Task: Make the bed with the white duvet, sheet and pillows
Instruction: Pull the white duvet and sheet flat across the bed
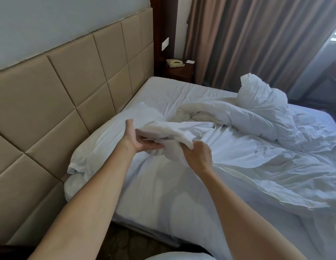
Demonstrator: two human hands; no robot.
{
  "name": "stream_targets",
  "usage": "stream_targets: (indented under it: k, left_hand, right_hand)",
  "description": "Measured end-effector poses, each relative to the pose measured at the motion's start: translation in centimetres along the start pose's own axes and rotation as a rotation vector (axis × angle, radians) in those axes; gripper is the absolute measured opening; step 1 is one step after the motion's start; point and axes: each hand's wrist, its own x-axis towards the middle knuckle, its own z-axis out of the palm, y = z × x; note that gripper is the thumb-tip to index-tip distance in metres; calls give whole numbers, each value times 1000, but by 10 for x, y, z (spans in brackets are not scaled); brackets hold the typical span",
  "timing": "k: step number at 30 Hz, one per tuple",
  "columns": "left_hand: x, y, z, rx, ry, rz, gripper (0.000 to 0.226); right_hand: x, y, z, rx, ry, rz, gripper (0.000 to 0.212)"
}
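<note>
Both hands hold a bunched corner of the white duvet (238,132) above the near left of the bed: the left hand (140,139) cups it from below with fingers curled under, and the right hand (198,154) grips it from above. The rest of the duvet lies crumpled across the sheet (172,91) to the right, and a pillow (107,139) rests against the headboard (60,91) on the left.

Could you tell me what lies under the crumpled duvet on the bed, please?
Under the duvet the white sheet shows around its edges, over the mattress. Both the left hand and the right hand grip the near duvet edge. Anything beneath the bunched middle is covered.
</note>
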Motion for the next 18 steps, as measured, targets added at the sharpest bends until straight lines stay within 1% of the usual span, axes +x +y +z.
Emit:
stream_targets:
  k: [1, 2, 3, 4, 5, 6, 7, 8, 9, 11, 13, 14, 15, 16, 18]
  left_hand:
    - [1, 5, 6, 123, 18, -17, 95]
    - [7, 8, 9, 255, 77, -17, 93]
    - [12, 9, 11, 354, 143, -7, 83]
    - [16, 8, 12, 462, 210, 28, 68]
    - [20, 6, 13, 537, 275, 90, 55]
    - [24, 5, 11, 604, 362, 175, 49]
    - [28, 5, 8, 634, 436, 262, 48]
    - [25, 6, 9, 641, 479, 328, 47]
    - [27, 10, 7, 625, 502, 373, 45]
    - [22, 22, 6, 595, 519, 422, 41]
    - [22, 37, 5, 567, 559, 486, 41]
    - [20, 44, 6, 572, 576, 513, 41]
    - [18, 49, 6, 576, 583, 551, 40]
    - [15, 54, 5, 586, 580, 585, 39]
    - [10, 60, 1, 618, 545, 631, 41]
  right_hand:
    - [0, -5, 6, -24, -46, -23, 46]
    - [0, -11, 13, -67, -90, -51, 47]
    - [2, -15, 19, -123, -125, -89, 48]
    - [3, -19, 25, -177, -151, -136, 51]
    - [6, -22, 31, -215, -172, -185, 53]
    - [8, -24, 36, -228, -200, -219, 56]
    - [12, -26, 42, -216, -239, -234, 57]
    - [16, -27, 46, -186, -285, -231, 59]
    - [20, -27, 49, -146, -331, -226, 60]
    - [33, -28, 54, -24, -418, -275, 58]
    - [51, -32, 64, 171, -493, -326, 52]
    - [64, -34, 71, 267, -501, -315, 49]
    - [77, -38, 78, 309, -482, -297, 46]
    - [88, -43, 85, 307, -451, -292, 39]
    - [113, -51, 96, 204, -316, -318, 17]
